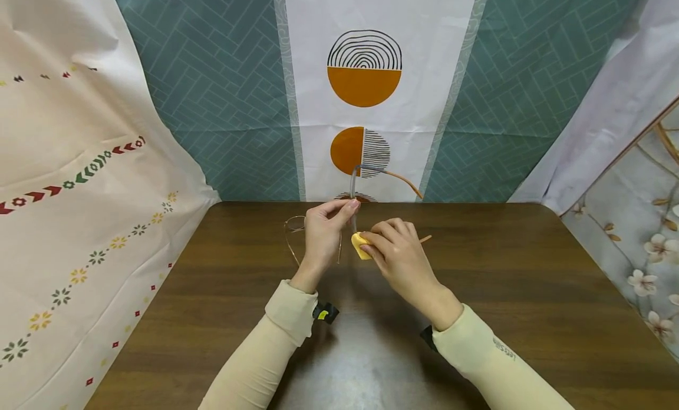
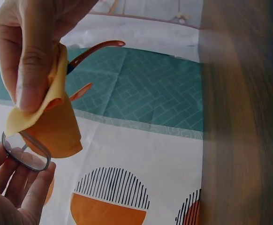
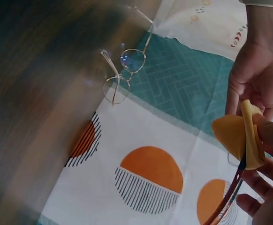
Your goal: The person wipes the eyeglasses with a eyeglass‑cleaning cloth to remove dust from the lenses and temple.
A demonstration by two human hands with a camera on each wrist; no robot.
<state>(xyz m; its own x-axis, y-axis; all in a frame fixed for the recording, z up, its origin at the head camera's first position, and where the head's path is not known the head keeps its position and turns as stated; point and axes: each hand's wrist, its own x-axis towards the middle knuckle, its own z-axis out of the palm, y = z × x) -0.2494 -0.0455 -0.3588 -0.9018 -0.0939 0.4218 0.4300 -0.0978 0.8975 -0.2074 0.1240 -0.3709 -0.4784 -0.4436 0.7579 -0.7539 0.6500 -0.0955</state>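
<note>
Eyeglasses with a grey rim [image 2: 31, 159] and orange-brown temples are held up above the table between both hands. My left hand [image 1: 325, 232] holds the rim with its fingertips, at the edge of one lens. With thumb and fingers, my right hand [image 1: 401, 258] pinches a folded yellow cloth [image 1: 361, 247] over the other part of the frame. In the left wrist view, that cloth hides the second lens. One temple [image 1: 398, 175] arches up and to the right in the head view; the other's tip [image 1: 426, 238] shows beyond my right hand.
A second pair of glasses with thin gold frames [image 3: 133, 61] rests on the brown wooden table [image 1: 239, 339], partly behind my left hand in the head view. Patterned cloths [image 1: 228, 103] hang behind the table and at both sides.
</note>
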